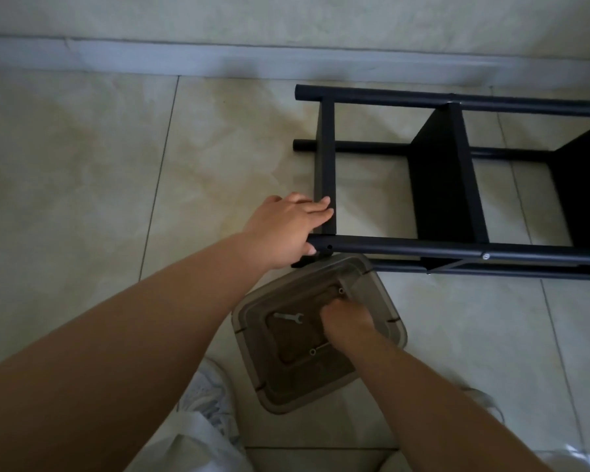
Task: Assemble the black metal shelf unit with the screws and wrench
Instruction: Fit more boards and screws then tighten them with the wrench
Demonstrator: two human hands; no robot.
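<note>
The black metal shelf unit (450,178) lies on its side on the tiled floor, its tubes running left to right. My left hand (286,229) grips its near left corner, fingers over the end crossbar and thumb under the front tube. A translucent brown plastic container (385,301) sits on the floor just in front of that corner. Inside it lie a small silver wrench (289,317) and a few screws (312,351). My right hand (346,318) reaches into the container with fingers curled down; what they hold is hidden.
A grey skirting board (218,59) runs along the wall behind the shelf. My white shoes (208,393) stand on the floor beside the container. Open tiles spread to the left of the shelf.
</note>
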